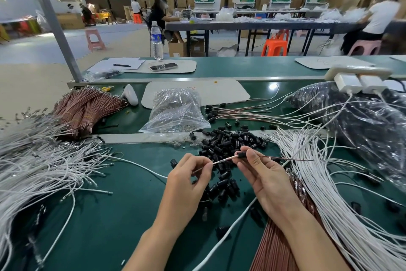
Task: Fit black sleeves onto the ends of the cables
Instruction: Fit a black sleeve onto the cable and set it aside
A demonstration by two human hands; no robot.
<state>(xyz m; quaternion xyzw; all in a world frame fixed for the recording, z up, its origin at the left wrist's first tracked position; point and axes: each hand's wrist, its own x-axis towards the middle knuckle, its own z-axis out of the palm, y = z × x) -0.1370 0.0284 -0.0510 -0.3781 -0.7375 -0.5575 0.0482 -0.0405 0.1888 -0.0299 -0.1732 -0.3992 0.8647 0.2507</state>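
The hands are close together over the middle of the bench [123,204], apart by a short stretch of wire and both clamped on the same piece. The left hand [189,178] pinches a thin cable [224,160] between thumb and forefinger. The right hand [261,174] pinches a black sleeve [242,154] at its fingertips, its other fingers loosely curled below. The cable runs up from the left hand, through or behind the sleeve, and trails out to the right as a fine brown line above the bench. The part between the hands looks paler, perhaps a metal end fitting, but it is too small to tell.

The step in hand appears to be the fitting itself: the sleeve looks threaded on the cable but not yet seated at its end. The next move probably calls for the left hand to hold the cable taut and straight while the right slides the sleeve along it until it covers the fitting.

Just beyond the hands lies the loose pile of sleeves [228,142]. Further back, a few brown cables with black ends [241,114] lie side by side, seemingly done. A sheaf of brown cables [276,246] by the right forearm looks like the stock to come.
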